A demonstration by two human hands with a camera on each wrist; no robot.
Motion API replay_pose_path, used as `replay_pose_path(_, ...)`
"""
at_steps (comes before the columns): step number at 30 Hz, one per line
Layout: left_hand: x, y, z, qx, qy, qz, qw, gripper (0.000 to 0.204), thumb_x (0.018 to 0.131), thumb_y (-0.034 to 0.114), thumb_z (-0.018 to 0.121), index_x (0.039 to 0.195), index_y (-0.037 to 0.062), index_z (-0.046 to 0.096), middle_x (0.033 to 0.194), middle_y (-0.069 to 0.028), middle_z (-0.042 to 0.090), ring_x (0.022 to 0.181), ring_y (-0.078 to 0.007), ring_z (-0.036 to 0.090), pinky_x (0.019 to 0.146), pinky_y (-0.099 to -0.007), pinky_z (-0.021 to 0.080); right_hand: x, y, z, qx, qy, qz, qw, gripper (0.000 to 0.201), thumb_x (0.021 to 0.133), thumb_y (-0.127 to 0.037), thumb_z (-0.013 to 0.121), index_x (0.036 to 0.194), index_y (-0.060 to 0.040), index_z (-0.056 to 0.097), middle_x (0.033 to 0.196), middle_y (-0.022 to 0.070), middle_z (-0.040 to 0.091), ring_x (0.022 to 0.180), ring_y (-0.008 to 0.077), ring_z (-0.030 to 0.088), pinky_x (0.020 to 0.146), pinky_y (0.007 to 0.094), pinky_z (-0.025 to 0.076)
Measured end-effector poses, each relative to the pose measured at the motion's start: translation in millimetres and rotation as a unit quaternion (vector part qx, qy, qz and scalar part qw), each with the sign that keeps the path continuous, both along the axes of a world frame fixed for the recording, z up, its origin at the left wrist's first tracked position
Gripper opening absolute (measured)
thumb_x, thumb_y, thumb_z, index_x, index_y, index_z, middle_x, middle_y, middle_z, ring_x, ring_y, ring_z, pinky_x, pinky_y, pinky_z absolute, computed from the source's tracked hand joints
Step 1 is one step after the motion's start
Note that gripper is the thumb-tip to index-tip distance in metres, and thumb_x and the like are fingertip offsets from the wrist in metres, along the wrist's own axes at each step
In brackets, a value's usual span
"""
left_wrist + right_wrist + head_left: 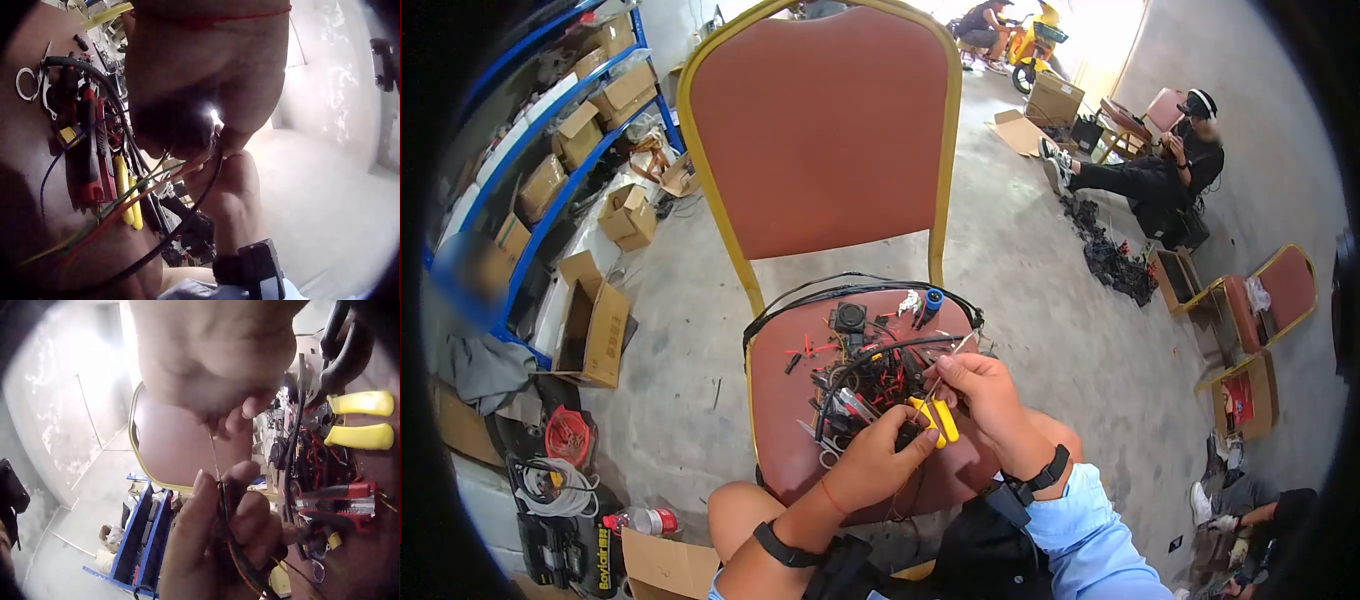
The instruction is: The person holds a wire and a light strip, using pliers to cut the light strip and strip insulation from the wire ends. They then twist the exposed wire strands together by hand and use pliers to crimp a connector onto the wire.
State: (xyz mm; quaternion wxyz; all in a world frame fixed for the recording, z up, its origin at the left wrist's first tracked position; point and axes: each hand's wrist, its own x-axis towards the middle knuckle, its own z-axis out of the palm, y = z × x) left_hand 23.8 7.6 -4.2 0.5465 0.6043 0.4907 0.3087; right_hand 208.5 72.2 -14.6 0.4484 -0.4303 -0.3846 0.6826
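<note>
My left hand (pixel 878 458) grips a bundle of thin coloured wires (pixel 232 547), with its thumb and forefinger close to the wires' upper end. Green, orange and dark wires (pixel 119 206) trail below that hand. Opposite it, my right hand (pixel 988 400) pinches a thin pale strand (pixel 214 456) that runs up from the bundle between the two hands. Just beneath the hands lie yellow-handled pliers (pixel 945 422) on the chair seat (pixel 785 470). A red and black utility knife (pixel 340 506) and scissors (pixel 28 84) rest nearby.
Behind the hands a pile of wires and small parts (pixel 870 370) covers the seat, with a black cable along its back. The chair backrest (pixel 830 130) rises beyond. Blue shelves (pixel 550 190) with boxes stand left; a seated person (pixel 1190 160) is at right.
</note>
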Motion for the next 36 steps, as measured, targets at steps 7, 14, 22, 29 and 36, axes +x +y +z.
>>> replay_pose_path(7, -7, -1, 2, 0.005, 0.013, -0.002, 1.0, 0.032, 0.098, 0.027, 0.064, 0.115, 0.0002, 0.059, 0.1, -0.0133, 0.069, 0.096, -0.0184, 0.067, 0.082, -0.0324, 0.052, 7, 12, -3, -0.003, 0.001, -0.006, 1.0, 0.025, 0.098, -0.022, 0.065, 0.092, 0.0013, 0.072, 0.074, 0.0054, 0.069, 0.059, 0.0084, 0.06, 0.053, 0.0224, 0.045)
replay_pose_path(14, -10, -3, 8, -0.005, 0.013, -0.001, 1.0, 0.028, 0.099, 0.024, 0.065, 0.113, -0.0004, 0.06, 0.096, -0.0069, 0.067, 0.089, -0.0113, 0.065, 0.079, -0.0283, 0.053, 19, 28, -8, 0.017, -0.021, -0.033, 0.999, 0.025, 0.098, -0.023, 0.064, 0.091, 0.0001, 0.071, 0.078, 0.0056, 0.07, 0.061, 0.0088, 0.06, 0.054, 0.0215, 0.043)
replay_pose_path(22, -12, -3, 11, -0.052, 0.005, -0.006, 0.999, 0.03, 0.099, 0.025, 0.065, 0.114, -0.0003, 0.06, 0.096, -0.0069, 0.066, 0.089, -0.0101, 0.064, 0.079, -0.0279, 0.052, 32, 32, -9, 0.009, -0.038, -0.062, 0.997, 0.029, 0.1, -0.026, 0.063, 0.089, -0.0002, 0.071, 0.077, 0.0063, 0.07, 0.061, 0.0095, 0.061, 0.054, 0.0224, 0.044)
replay_pose_path(29, -14, 2, -11, -0.011, 0.044, 0.068, 0.997, 0.036, 0.102, 0.03, 0.059, 0.12, -0.0011, 0.057, 0.098, -0.0097, 0.066, 0.09, -0.0123, 0.062, 0.079, -0.0301, 0.051, 49, 35, -28, 0.046, -0.422, -0.116, 0.898, 0.042, 0.102, -0.036, 0.056, 0.084, -0.0009, 0.068, 0.071, 0.0095, 0.069, 0.06, 0.0224, 0.061, 0.058, 0.0348, 0.048)
replay_pose_path(36, -16, 6, -23, 0.002, -0.03, 0.11, 0.993, 0.03, 0.104, 0.025, 0.05, 0.118, -0.0007, 0.057, 0.084, -0.0061, 0.063, 0.074, -0.0131, 0.061, 0.068, -0.0299, 0.051, 65, 4, -56, 0.275, -0.572, -0.101, 0.766, 0.035, 0.091, -0.032, 0.069, 0.106, -0.0011, 0.063, 0.1, 0.0196, 0.064, 0.098, 0.0387, 0.061, 0.081, 0.0459, 0.049)
